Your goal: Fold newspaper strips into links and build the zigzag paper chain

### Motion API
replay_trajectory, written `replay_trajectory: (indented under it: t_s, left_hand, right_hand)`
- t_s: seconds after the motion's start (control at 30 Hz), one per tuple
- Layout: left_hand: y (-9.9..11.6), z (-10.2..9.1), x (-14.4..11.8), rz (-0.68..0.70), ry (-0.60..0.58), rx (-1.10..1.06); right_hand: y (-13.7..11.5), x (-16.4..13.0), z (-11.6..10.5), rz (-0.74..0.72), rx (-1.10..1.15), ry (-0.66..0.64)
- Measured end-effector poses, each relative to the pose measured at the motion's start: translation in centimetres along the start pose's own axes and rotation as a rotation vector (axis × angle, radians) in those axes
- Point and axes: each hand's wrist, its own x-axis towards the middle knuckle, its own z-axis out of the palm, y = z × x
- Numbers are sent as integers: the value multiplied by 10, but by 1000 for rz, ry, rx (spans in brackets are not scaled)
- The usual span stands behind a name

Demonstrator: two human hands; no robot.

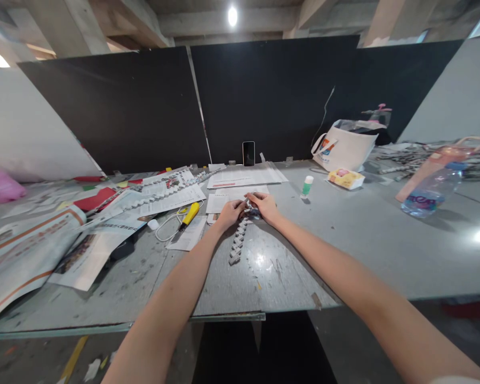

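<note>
A zigzag chain of folded paper (238, 242) lies on the grey table, its lower end towards me. My left hand (230, 214) is closed on the chain's far end from the left. From the right, my right hand (264, 206) pinches at the same end, and the fingertips of both hands almost meet there. What exactly sits between the fingertips is too small to make out. White printed sheets (217, 203) lie just beyond my hands.
Left are a yellow-handled tool (191, 214) with a cord, newspapers (100, 250) and another long paper chain (156, 198). A phone (248, 153) leans at the back. Rightward stand a glue stick (306, 188), a yellow packet (346, 179), a white bag (346, 149) and a plastic bottle (432, 192).
</note>
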Motion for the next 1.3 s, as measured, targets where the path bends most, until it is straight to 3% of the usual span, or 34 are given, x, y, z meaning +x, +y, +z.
replay_trajectory:
  t_s: [0.27, 0.5, 0.77, 1.0, 1.13, 1.3]
  left_hand:
    - [-5, 0, 2, -57, -51, -37]
    - [-7, -3, 1, -64, -71, -148]
    - [-6, 0, 2, -79, -102, -129]
    - [-3, -4, 1, -140, -59, -180]
    - [-3, -5, 1, -187, -92, -271]
    - [-2, -7, -2, -190, -125, -324]
  right_hand:
    - [0, 5, -7, -22, -68, 124]
    - [0, 2, 1, -16, -177, 13]
    - [3, 9, -7, -44, -106, 157]
    - [4, 2, 1, -106, -228, -34]
    - [5, 0, 2, -138, -268, -44]
    - [6, -1, 0, -295, -449, -127]
